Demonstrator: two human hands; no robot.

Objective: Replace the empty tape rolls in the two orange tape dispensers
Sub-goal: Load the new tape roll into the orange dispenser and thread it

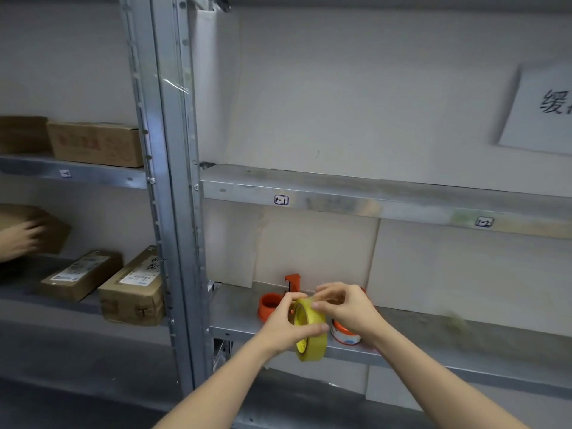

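Note:
A yellow tape roll [311,332] stands on edge in front of the metal shelf [433,332]. My left hand [286,328] grips it from the left side, thumb across its lower face. My right hand [343,305] pinches at the roll's top rim with its fingertips. Behind the hands, one orange tape dispenser [272,305] lies on the shelf with its handle [292,283] sticking up. A second orange and white dispenser [345,334] sits to the right, partly hidden by my right wrist.
A steel upright [173,181] divides the racks. Cardboard parcels [133,289] fill the left shelves, where another person's hand [18,239] reaches in. An upper shelf rail [371,199] runs above. A paper sign [541,109] hangs on the wall at right.

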